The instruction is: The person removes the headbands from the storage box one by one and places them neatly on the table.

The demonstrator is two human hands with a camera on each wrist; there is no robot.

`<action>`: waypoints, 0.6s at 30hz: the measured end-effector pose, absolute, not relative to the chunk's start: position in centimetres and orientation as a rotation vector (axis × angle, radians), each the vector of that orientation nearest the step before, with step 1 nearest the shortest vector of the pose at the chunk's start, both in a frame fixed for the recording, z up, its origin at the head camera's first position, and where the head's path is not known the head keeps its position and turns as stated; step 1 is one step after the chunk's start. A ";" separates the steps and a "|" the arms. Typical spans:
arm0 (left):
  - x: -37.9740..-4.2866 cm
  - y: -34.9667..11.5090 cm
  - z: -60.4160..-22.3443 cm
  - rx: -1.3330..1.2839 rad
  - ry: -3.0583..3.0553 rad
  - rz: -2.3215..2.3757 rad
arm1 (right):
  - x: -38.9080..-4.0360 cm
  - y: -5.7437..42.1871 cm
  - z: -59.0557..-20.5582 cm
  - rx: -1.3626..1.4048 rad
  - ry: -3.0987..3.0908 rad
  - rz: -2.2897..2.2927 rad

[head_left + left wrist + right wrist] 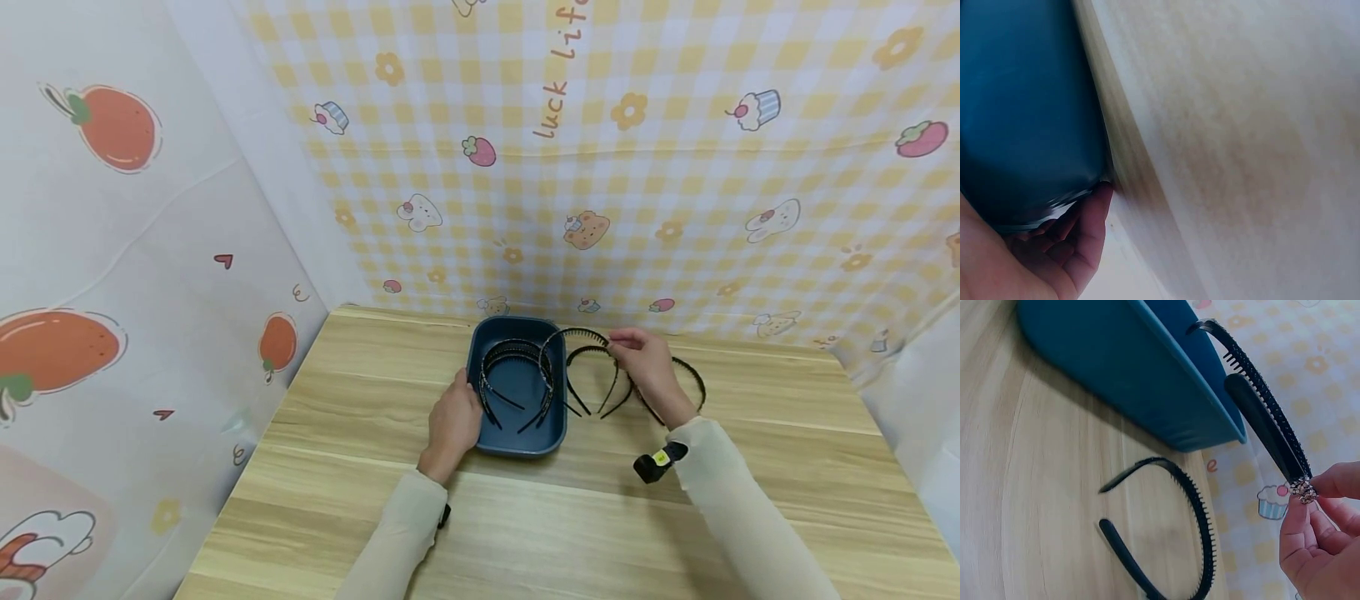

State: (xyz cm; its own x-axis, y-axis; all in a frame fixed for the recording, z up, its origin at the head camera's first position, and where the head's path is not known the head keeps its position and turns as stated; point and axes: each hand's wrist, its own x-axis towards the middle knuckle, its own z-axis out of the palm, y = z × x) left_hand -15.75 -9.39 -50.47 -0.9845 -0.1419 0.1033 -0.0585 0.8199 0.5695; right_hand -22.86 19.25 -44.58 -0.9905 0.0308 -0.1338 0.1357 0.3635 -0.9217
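My left hand (455, 414) holds the left side of a dark blue plastic bin (517, 452), its curled fingers (1094, 225) against the wall in the left wrist view. Inside the bin, several black headbands (491, 360) lie nested together. Between thumb and fingertips, my right hand (648, 367) pinches a black toothed headband (1263, 425) at a sparkly, beaded spot. That headband is raised, and its far end overlaps the bin's right rim in the head view. Under the right hand, another black headband (1202, 512) lies on the table with its teeth showing.
Right of the bin, more black headbands (701, 383) lie on the wood-grain table (570, 533), partly hidden by the right hand. A yellow checked cloth (540, 183) hangs along the back edge, and a white printed cloth (187, 275) hangs at the left.
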 end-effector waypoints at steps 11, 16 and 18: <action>-15.7 -9.4 -50.4 0.160 -2.859 -0.905 | -22.6 21.6 -44.9 0.189 2.574 -1.678; -15.7 -9.4 -50.4 0.164 -2.862 -0.901 | -22.4 22.7 -45.2 0.210 2.552 -1.686; -15.7 -9.4 -50.4 0.165 -2.863 -0.899 | -22.3 23.1 -45.4 0.214 2.543 -1.694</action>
State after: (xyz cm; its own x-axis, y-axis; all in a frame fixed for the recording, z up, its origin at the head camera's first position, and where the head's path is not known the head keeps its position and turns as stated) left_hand -15.75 -9.42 -50.44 -0.9847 -0.1446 0.0970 -0.0632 0.8157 0.5750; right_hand -22.28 23.07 -45.38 -0.9871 0.0724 -0.1425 0.1594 0.3797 -0.9113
